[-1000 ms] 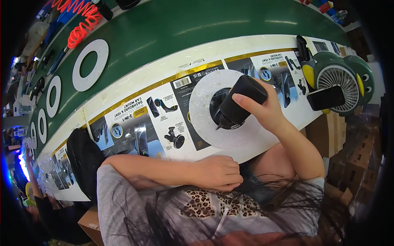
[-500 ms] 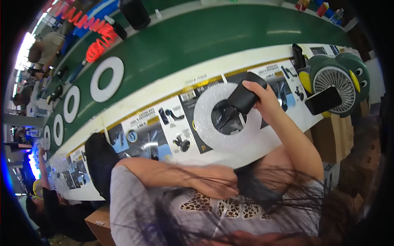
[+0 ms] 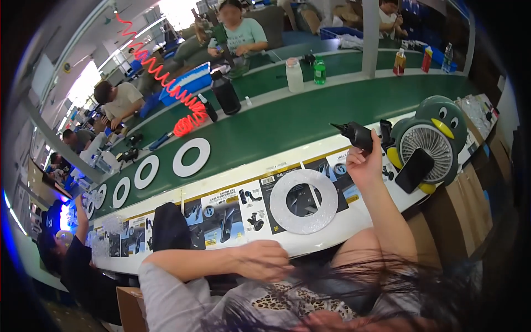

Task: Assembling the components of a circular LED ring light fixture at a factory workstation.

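Observation:
My right hand (image 3: pixel 367 165) grips a black squeeze bottle (image 3: pixel 360 138), raised and tilted so its pointed nozzle aims to the upper left. Below and to the left of it, a flat white ring (image 3: pixel 304 224) with a glossy, speckled surface lies on printed packaging sheets (image 3: pixel 218 221). My left hand (image 3: pixel 264 260) is curled closed in front of the table edge, near my body; strands of hair cross it and whatever it may hold is hidden.
A green bird-shaped fan (image 3: pixel 454 138) with a phone (image 3: pixel 415 170) before it stands at the right. Several white rings (image 3: pixel 206 157) lie on the green surface. A coiled red hose (image 3: pixel 191 119), black bottle (image 3: pixel 225 94) and white jar (image 3: pixel 295 74) are farther back. Co-workers sit beyond and at left.
The view has tilted up, showing more of the room. My right hand has taken the black bottle away from the ring and turned it nozzle-up. My left hand stays curled.

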{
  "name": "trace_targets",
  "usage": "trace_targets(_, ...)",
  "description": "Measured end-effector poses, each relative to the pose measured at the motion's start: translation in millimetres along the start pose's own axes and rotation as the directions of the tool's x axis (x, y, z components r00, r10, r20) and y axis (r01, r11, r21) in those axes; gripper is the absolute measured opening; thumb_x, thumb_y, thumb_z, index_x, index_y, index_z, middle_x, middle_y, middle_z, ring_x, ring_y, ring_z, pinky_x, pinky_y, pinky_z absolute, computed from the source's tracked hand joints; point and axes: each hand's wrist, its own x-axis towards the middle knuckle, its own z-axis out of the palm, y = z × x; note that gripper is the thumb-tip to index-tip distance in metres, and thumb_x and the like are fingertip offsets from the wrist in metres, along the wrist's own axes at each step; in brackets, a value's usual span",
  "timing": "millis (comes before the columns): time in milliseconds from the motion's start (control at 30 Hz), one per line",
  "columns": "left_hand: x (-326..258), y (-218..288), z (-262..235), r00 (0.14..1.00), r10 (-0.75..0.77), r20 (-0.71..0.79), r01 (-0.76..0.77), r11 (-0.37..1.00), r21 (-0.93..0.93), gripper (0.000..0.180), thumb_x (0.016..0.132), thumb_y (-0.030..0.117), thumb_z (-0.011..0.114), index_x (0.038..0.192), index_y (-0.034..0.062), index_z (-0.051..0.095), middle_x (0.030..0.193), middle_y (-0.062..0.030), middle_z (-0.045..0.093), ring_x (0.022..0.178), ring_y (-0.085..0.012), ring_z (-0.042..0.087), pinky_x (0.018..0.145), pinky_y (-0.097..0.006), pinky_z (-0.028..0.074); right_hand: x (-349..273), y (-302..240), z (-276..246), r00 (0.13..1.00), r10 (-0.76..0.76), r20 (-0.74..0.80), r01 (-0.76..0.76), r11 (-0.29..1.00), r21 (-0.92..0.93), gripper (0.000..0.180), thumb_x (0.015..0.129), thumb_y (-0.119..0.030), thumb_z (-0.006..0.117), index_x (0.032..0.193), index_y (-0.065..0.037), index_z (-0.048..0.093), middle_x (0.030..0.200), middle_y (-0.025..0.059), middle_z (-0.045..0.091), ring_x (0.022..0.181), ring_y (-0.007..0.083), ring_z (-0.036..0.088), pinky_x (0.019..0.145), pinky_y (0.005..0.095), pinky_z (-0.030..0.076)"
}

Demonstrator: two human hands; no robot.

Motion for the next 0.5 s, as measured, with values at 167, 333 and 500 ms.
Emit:
trace_targets(167, -47, 50, -56, 0.887, -0.447, -0.115, 0.457, 0.812, 0.363, 0.018, 0.071, 0.007, 0.071, 0.088, 0.0074, 0.066, 0.085, -0.0045, 0.067, 0.080, -0.0223, 0.066, 0.067, -0.034, 0.053, -18, -20, 11, 0.978, -0.049, 0.201, 0.027, 0.994, 0.109, 0.042, 0.091, -0.045, 0.062, 0.084, -0.004, 0.055, 0.066, 0.0011, 0.044, 0.054, 0.0077, 0.043, 0.048, 0.0183, 0.040)
trace_targets(333, -107, 123, -92, 0.515, -0.751, -0.414, 0.838, 0.340, 0.426, 0.012, 0.074, 0.004, 0.069, 0.085, 0.0054, 0.065, 0.080, -0.0093, 0.065, 0.077, -0.0293, 0.064, 0.068, -0.039, 0.050, -26, -15, 5, 0.959, -0.006, 0.285, -0.007, 0.999, 0.045, 0.042, 0.092, -0.044, 0.062, 0.096, -0.002, 0.056, 0.079, 0.0039, 0.054, 0.068, 0.0104, 0.055, 0.060, 0.0190, 0.048)
trace_targets(500, -188, 183, -113, -0.038, -0.902, -0.430, 0.963, -0.149, 0.226, 0.016, 0.087, 0.018, 0.065, 0.083, 0.0026, 0.064, 0.069, -0.0130, 0.064, 0.065, -0.0294, 0.063, 0.062, -0.039, 0.048, -25, -18, -10, 0.922, -0.130, 0.364, 0.209, 0.960, -0.185, 0.037, 0.096, -0.025, 0.060, 0.123, 0.000, 0.055, 0.109, 0.0098, 0.064, 0.091, 0.0145, 0.063, 0.076, 0.0232, 0.057)
